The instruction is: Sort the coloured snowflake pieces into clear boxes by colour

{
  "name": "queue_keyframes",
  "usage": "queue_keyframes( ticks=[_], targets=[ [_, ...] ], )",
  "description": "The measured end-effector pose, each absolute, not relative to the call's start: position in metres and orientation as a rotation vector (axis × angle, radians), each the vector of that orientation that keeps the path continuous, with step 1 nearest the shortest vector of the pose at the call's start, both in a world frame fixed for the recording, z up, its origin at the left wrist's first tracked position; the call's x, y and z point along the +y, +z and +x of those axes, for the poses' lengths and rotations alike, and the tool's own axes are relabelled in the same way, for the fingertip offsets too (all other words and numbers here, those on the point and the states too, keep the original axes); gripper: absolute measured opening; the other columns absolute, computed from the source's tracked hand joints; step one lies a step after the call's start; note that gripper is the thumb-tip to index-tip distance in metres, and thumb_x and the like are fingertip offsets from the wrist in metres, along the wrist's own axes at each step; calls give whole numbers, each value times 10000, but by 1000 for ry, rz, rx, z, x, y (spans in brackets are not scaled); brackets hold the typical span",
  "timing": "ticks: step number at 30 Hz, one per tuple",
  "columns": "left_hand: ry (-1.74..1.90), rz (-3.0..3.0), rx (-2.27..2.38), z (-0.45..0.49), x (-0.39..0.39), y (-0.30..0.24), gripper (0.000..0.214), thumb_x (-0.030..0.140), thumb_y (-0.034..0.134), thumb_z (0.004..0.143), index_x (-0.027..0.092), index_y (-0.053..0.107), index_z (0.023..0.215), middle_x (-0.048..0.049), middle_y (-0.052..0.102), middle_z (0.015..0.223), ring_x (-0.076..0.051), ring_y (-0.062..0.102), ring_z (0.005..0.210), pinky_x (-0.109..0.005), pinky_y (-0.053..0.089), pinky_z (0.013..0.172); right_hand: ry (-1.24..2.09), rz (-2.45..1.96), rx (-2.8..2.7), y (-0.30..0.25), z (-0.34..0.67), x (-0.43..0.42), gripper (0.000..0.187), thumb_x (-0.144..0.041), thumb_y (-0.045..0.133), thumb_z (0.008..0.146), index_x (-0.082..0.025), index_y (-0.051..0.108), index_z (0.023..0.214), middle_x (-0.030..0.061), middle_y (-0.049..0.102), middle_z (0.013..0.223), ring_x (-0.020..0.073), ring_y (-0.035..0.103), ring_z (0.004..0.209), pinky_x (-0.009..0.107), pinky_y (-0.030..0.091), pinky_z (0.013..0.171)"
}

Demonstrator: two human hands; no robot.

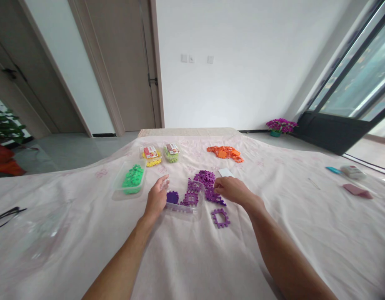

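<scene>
My left hand (156, 196) grips the left wall of a clear plastic box (183, 210), thumb and fingers at its rim. Several purple interlocking plastic pieces (190, 199) lie inside the box. Over the right side of a heap of purple pieces (205, 178) is my right hand (231, 189), its fingers curled together. Whatever it may be pinching is hidden. A single purple frame-shaped piece (221, 218) lies on the cloth in front of the heap, below my right hand. A white card (226, 172) sits just behind that hand.
Green pieces fill an open clear box (116, 193) at left. Behind it stand lidded boxes of yellow (151, 156) and light green pieces (171, 153). Orange pieces (223, 152) lie at the back right. Glasses (6, 216) and a clear plastic bag (39, 233) are far left.
</scene>
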State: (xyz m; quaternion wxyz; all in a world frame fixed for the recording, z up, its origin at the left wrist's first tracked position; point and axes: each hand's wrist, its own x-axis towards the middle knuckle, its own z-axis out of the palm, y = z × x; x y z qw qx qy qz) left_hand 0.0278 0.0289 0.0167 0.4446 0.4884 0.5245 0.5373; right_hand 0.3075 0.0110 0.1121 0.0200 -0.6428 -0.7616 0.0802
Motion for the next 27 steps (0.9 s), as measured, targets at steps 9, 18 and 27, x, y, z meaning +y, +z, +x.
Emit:
queue_keyframes(
  ticks=[9, 18, 27],
  targets=[
    [1294, 1239, 1270, 32, 27, 16, 468, 106, 550, 796, 230, 610, 1243, -89, 663, 1269, -212, 590, 1232, -372, 405, 1084, 469, -1472, -2037, 124, 290, 6, 216, -289, 490, 908, -202, 685, 937, 0, 693, 794, 148, 613, 729, 245, 408, 661],
    [1257, 1287, 1299, 33, 23, 22, 458, 135, 537, 823, 234, 597, 1266, -100, 652, 1285, -223, 586, 1234, -386, 406, 1078, 372, -1370, -2339, 109, 263, -1, 204, -162, 545, 881, -180, 722, 980, 74, 689, 983, 182, 611, 948, 280, 430, 840],
    [1268, 1278, 1303, 35, 21, 25, 440, 162, 561, 823, 238, 603, 1255, -101, 658, 1275, -232, 590, 1232, -392, 407, 1081, 367, -1037, -2636, 115, 253, -11, 203, -240, 548, 929, -209, 737, 860, 46, 718, 871, 185, 613, 913, 330, 390, 948]
  ],
)
